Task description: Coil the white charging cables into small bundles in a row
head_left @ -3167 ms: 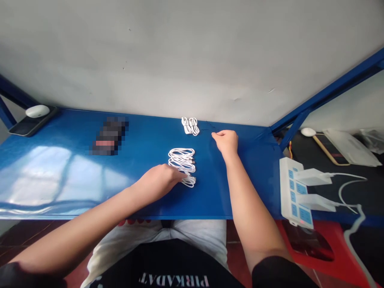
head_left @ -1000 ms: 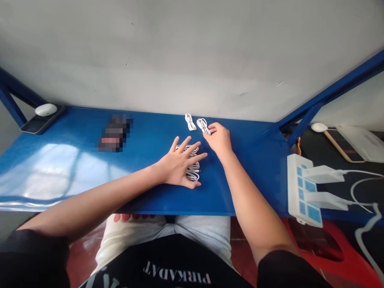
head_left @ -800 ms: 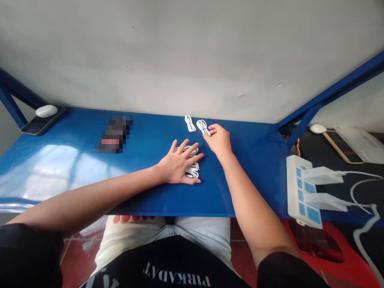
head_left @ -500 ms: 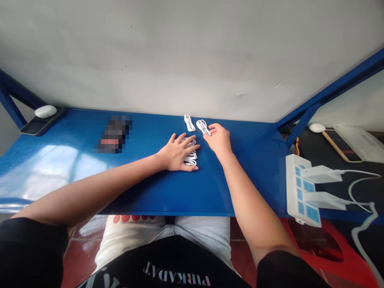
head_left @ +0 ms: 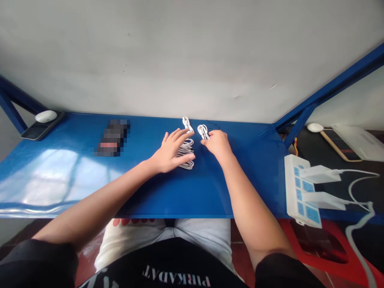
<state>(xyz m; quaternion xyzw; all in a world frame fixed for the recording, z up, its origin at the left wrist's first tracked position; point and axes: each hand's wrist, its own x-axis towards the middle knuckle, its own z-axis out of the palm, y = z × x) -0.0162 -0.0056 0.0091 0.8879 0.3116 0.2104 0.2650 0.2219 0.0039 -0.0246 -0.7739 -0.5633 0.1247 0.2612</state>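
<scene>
The left hand point(head_left: 170, 150), fingers spread wide, is over the white coils point(head_left: 187, 164) on the bench point(head_left: 183, 192) (contact is unclear); the right hand point(head_left: 217, 141) pinches a tied coil point(head_left: 203, 130) beyond them, where a light grip should spare its loops.

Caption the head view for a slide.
Left hand spread over coiled white cables, right hand pinching a tied white cable on a blue tabletop.

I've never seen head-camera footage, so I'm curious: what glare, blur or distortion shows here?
Head view: pale, window-shaped glare on the left of the blue table; a dark patch there coarsely pixelated, its details hidden; no strong blur on the left hand, though fine details of the white cables are hard to read; probably some wide-angle stretching near the edges.
</scene>
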